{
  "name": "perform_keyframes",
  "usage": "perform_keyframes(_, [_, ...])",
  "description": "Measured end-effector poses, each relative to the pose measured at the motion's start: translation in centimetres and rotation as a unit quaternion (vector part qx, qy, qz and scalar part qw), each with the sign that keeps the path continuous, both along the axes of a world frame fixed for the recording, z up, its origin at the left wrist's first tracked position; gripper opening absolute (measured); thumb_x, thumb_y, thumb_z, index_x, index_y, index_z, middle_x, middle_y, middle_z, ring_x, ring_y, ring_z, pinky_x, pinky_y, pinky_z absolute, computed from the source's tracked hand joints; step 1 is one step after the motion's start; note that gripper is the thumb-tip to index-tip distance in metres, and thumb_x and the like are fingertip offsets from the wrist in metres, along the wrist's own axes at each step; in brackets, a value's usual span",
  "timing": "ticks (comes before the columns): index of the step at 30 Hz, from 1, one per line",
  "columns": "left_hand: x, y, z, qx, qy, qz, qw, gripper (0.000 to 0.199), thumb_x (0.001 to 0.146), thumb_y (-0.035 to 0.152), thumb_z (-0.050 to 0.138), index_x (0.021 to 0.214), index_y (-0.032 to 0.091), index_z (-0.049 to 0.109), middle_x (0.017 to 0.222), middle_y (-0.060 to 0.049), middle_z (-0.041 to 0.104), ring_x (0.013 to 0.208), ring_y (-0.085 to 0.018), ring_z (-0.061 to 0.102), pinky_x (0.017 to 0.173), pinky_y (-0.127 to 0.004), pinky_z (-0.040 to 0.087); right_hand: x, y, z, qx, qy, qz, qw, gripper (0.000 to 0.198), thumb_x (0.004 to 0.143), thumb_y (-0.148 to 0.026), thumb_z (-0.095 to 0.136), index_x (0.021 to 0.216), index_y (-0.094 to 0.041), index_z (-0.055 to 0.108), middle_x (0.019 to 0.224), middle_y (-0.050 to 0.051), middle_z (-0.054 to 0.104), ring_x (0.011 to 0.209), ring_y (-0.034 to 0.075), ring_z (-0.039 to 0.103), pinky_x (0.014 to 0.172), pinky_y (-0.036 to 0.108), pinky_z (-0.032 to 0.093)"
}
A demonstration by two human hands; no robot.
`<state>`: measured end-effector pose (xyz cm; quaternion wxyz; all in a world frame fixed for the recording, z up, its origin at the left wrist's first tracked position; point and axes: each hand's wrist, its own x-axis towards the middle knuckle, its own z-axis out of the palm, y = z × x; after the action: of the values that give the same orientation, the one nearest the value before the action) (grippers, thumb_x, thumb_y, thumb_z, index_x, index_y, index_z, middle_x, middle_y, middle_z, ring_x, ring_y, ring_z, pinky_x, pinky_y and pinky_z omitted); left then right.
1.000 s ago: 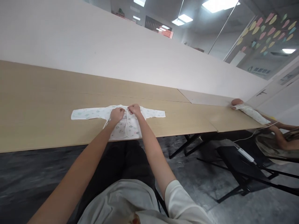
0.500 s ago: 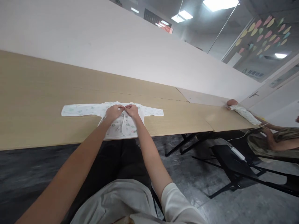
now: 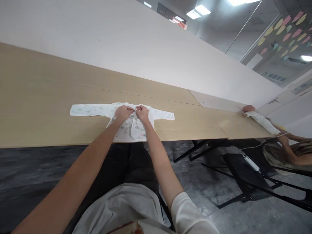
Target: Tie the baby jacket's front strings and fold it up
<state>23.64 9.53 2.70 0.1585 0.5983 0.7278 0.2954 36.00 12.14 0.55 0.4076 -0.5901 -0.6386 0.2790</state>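
Note:
A small white baby shirt (image 3: 94, 110) with a pale print lies flat on the wood-coloured table (image 3: 36, 123), its sleeves stretched out to both sides. My left hand (image 3: 123, 113) pinches the shirt's front opening just below the neckline. From the other side, my right hand (image 3: 142, 113) pinches the overlapping front edge at the same spot. The fingertips of both hands nearly meet there and cover whatever small fastening may be between them. Below them the rounded front flap hangs toward the table's near edge.
A white wall (image 3: 102, 42) runs along the table's far side. At the right end lies a doll (image 3: 249, 109) in a pale printed garment, beside a seated person's arm (image 3: 290, 151). A black folding chair (image 3: 241, 169) holding a white power strip (image 3: 252, 163) stands on the floor.
The view has shifted a little, so everything sits slightly differently in frame. Both hands stay at the shirt's neckline, with the fingertips a little rearranged along the front edge.

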Motion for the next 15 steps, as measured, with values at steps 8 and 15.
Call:
perform_keyframes(8, [0.5, 0.6, -0.3, -0.003, -0.048, 0.028, 0.998, 0.031, 0.079, 0.038, 0.064, 0.1, 0.021, 0.079, 0.102, -0.007, 0.076, 0.095, -0.026, 0.068, 0.078, -0.03, 0.049, 0.0, 0.3, -0.3, 0.005, 0.005, 0.003, 1.0, 0.034, 0.073, -0.009, 0.055, 0.103, -0.015, 0.071, 0.095, 0.002, 0.072, 0.083, 0.014, 0.069, 0.087, 0.025, 0.054])
perform_keyframes(15, [0.3, 0.3, -1.0, 0.021, -0.035, 0.007, 0.999, 0.032, 0.086, 0.038, 0.056, 0.102, 0.021, 0.078, 0.105, -0.009, 0.075, 0.097, -0.026, 0.068, 0.082, -0.031, 0.048, -0.1, -0.2, 0.2, -0.032, 0.045, 0.002, 0.998, 0.036, 0.075, -0.009, 0.055, 0.107, -0.015, 0.07, 0.101, 0.003, 0.072, 0.055, 0.008, 0.06, 0.06, 0.02, 0.054])
